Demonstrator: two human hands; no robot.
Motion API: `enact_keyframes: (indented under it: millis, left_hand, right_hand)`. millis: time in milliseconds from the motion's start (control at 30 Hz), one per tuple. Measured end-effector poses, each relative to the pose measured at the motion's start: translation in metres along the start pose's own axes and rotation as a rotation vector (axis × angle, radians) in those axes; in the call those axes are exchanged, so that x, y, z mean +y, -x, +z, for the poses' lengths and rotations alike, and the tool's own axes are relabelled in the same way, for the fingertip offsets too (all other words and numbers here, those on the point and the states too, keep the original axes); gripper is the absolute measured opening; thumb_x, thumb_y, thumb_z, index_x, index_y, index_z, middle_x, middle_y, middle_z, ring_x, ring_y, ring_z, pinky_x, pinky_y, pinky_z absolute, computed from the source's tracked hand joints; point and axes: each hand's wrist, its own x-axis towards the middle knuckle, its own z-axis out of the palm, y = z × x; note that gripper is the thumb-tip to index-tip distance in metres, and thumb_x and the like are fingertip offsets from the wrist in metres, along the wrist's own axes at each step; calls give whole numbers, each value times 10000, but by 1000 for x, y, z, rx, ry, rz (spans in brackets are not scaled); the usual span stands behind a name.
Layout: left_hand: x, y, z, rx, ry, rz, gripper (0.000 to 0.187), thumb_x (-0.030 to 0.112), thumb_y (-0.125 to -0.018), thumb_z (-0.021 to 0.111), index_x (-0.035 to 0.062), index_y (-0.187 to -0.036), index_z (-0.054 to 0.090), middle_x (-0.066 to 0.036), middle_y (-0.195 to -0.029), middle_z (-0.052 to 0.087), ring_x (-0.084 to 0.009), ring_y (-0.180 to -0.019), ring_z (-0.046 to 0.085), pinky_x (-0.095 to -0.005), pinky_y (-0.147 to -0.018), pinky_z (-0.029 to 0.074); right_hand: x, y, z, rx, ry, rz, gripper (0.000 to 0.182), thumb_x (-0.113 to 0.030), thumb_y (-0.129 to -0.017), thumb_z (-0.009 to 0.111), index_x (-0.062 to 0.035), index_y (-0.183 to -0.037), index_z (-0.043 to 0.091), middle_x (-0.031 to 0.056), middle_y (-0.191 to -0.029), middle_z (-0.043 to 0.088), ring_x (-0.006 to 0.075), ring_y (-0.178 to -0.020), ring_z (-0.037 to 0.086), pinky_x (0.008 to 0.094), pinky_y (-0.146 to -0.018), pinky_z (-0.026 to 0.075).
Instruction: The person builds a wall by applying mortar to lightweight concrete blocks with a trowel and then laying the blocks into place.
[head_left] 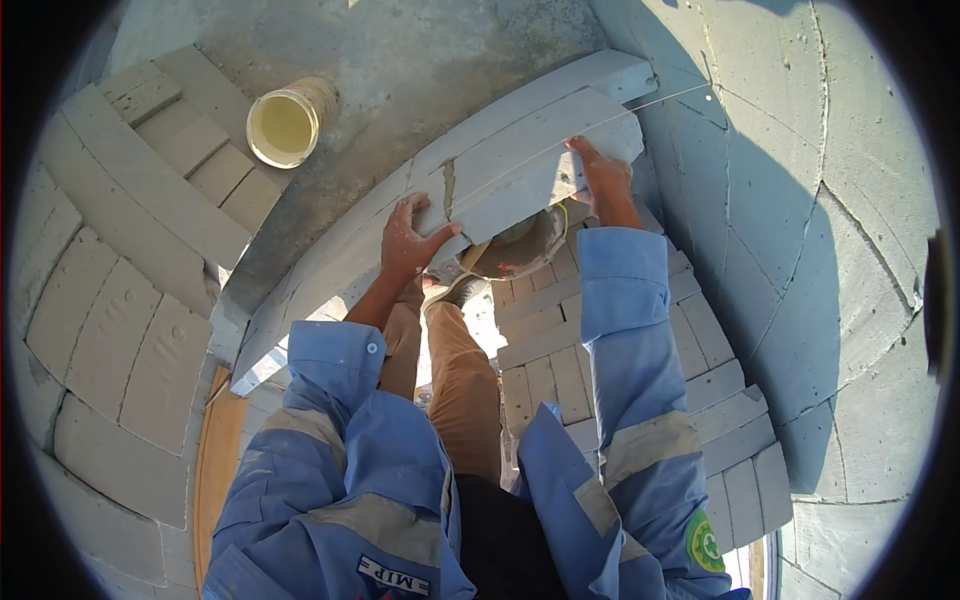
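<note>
Both hands grip one large pale grey rectangular concrete block point(530, 165), which sits tilted on top of a course of grey blocks forming a low wall point(330, 270). The left hand point(408, 243) is clamped on the block's near left end, fingers curled over its top face and thumb against the near side. The right hand point(603, 178) is closed on the block's right end, fingers wrapped round the edge near the corner. A thin taut string line point(670, 100) runs along the wall, over the block's top. Just below the block, between the forearms, a round mortar-stained pan point(520, 248) is partly hidden. Beneath it lies a stack of grey blocks point(640, 400), reaching to the person's right. A cream plastic bucket point(288, 122) lies on its side on the concrete floor beyond the wall, well apart from the hands. The person wears a blue work jacket point(340, 470) with grey reflective bands.
</note>
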Motion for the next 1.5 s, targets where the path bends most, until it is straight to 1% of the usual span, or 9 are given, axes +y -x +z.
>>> enact_keyframes:
  millis: [100, 167, 267, 500, 833, 967, 1033, 1200, 1500]
  left_hand:
    - [0, -1, -1, -4, -1, -8, 811, 489, -686, 861, -8, -1260, 577, -183, -1187, 641, -321, -1144, 611, -422, -998, 461]
    - [2, -1, -2, -17, -1, -16, 808, 485, -687, 863, -11, -1257, 576, -182, -1187, 638, -321, -1142, 612, -423, -997, 461]
    - [3, -3, -3, -38, -16, 12, 793, 474, -700, 860, -13, -1255, 574, -180, -1188, 633, -320, -1144, 607, -425, -999, 459]
    - [5, -4, -4, -70, -43, 44, 756, 440, -734, 846, 5, -1282, 561, -168, -1194, 633, -314, -1159, 597, -427, -1009, 449]
    - [8, -8, -10, -108, -117, 62, 757, 445, -758, 821, 7, -1312, 549, -195, -1252, 627, -327, -1203, 588, -436, -1025, 443]
    - [6, -9, -9, -95, -186, 109, 785, 486, -773, 790, -22, -1317, 540, -236, -1256, 624, -347, -1195, 604, -443, -1019, 457]
    - [10, -12, -11, -105, -226, 132, 783, 490, -776, 788, -24, -1313, 542, -237, -1249, 627, -349, -1179, 614, -442, -1006, 467]
    - [14, -21, -14, -125, -406, 166, 801, 545, -782, 773, -38, -1289, 561, -245, -1146, 675, -372, -1074, 659, -447, -927, 507]
    - [-2, -46, -15, -99, -895, 459, 992, 690, -811, 654, -122, -1351, 469, -328, -1263, 564, -454, -1177, 561, -461, -1035, 426]
  right_hand:
    - [6, -10, 3, 95, 105, -9, 698, -399, -781, 806, 126, -1189, 592, 221, -1246, 588, 335, -1048, 654, 497, -881, 585]
    - [9, -12, -1, 22, 103, -45, 1047, -458, -672, 839, 276, -1240, 356, 262, -1191, 603, 316, -1096, 624, 377, -908, 516]
    - [13, -18, 2, 67, 131, -58, 760, -404, -745, 827, 157, -1192, 575, 221, -1212, 605, 316, -960, 688, 465, -763, 617]
    - [9, -12, 2, -22, 215, -245, 1027, -496, -671, 806, 264, -1225, 391, 256, -1156, 624, 368, -1059, 631, 391, -939, 485]
    - [24, -16, 11, 50, 178, -202, 1041, -531, -697, 826, 190, -1334, 429, 217, -1112, 647, 333, -984, 659, 364, -799, 538]
    - [52, 56, 13, 118, -343, -202, 1019, -489, -736, 854, 133, -1380, 368, 176, -1094, 610, 220, -960, 627, 324, -724, 543]
    - [94, 94, 19, 92, -461, -200, 896, -479, -772, 793, 135, -1319, 436, 248, -1157, 624, 301, -1111, 584, 388, -976, 448]
    - [169, 233, -2, -63, -696, -218, 669, -352, -868, 771, 73, -1300, 487, 119, -970, 664, 170, -865, 620, 312, -758, 512]
    - [284, 503, -150, -216, -543, -655, 522, -334, -906, 692, 6, -1271, 535, 113, -1046, 684, 204, -957, 671, 340, -820, 520]
